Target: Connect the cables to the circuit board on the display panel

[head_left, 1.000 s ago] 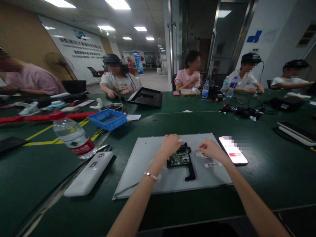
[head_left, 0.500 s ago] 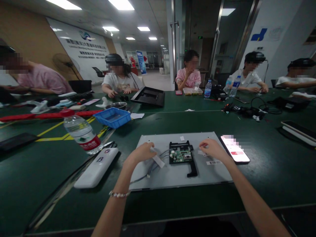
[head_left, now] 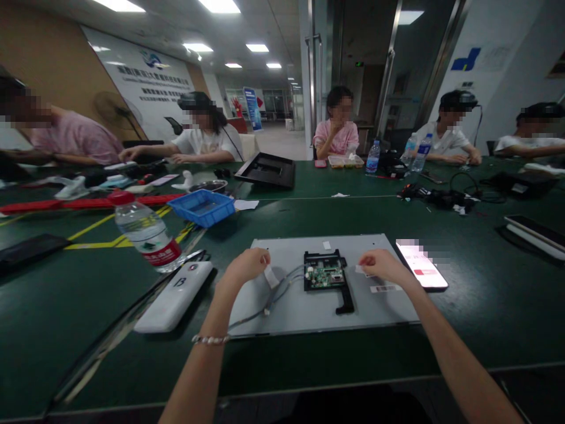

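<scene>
A grey metal panel (head_left: 309, 312) lies flat on the green table in front of me. A small green circuit board (head_left: 325, 275) in a black bracket sits near its middle, with grey wires (head_left: 282, 282) running left from it. My left hand (head_left: 245, 268) is closed in a pinch on a strip of white tape (head_left: 270, 275) attached to those wires, lifted slightly over the panel's left part. My right hand (head_left: 382, 264) rests on the panel's right side, fingers curled and pressing on a white label (head_left: 361, 271).
A lit phone (head_left: 421, 265) lies right of the panel. To the left are a white oblong device (head_left: 174, 296), a water bottle (head_left: 143, 231) and a blue tray (head_left: 202, 207). Several people sit round the table, with a black tray (head_left: 266, 171), bottles and cables by them.
My left hand left the circuit board, moved left and took hold of the white tape on the wires, lifting it. The right hand stayed on the panel's right side.
</scene>
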Demonstrator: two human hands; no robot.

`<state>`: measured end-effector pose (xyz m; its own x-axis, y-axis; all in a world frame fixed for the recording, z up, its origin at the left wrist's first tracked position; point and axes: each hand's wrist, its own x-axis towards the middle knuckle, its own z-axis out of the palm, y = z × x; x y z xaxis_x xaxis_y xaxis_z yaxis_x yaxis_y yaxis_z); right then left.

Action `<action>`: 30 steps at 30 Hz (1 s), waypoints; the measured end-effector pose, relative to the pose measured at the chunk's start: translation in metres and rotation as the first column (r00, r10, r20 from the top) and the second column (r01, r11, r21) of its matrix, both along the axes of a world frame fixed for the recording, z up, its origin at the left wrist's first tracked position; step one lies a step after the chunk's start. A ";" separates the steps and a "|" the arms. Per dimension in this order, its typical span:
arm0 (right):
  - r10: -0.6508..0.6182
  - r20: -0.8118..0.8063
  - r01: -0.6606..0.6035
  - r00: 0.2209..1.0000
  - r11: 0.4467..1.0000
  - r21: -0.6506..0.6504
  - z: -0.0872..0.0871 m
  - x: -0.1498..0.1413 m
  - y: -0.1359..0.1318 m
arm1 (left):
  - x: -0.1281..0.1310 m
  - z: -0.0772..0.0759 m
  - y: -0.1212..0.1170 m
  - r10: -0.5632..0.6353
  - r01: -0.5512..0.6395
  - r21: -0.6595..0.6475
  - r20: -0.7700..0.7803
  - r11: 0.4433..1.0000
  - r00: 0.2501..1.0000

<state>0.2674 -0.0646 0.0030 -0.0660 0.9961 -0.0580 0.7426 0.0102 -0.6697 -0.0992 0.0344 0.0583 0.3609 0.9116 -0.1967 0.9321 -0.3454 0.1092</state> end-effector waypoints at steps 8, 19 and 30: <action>-0.077 0.112 0.067 0.991 0.993 0.095 -0.007 0.008 0.004 | 0.022 0.000 -0.004 0.066 -0.054 0.129 -0.089 0.990 0.994; -0.084 0.139 0.041 0.987 0.956 0.292 -0.009 0.002 0.006 | 0.095 -0.038 -0.016 -0.306 0.215 0.283 0.335 0.935 0.891; 0.015 0.177 -0.092 0.984 0.894 0.438 0.008 -0.039 0.030 | 0.101 -0.049 -0.021 -0.283 0.181 0.330 0.293 0.927 0.913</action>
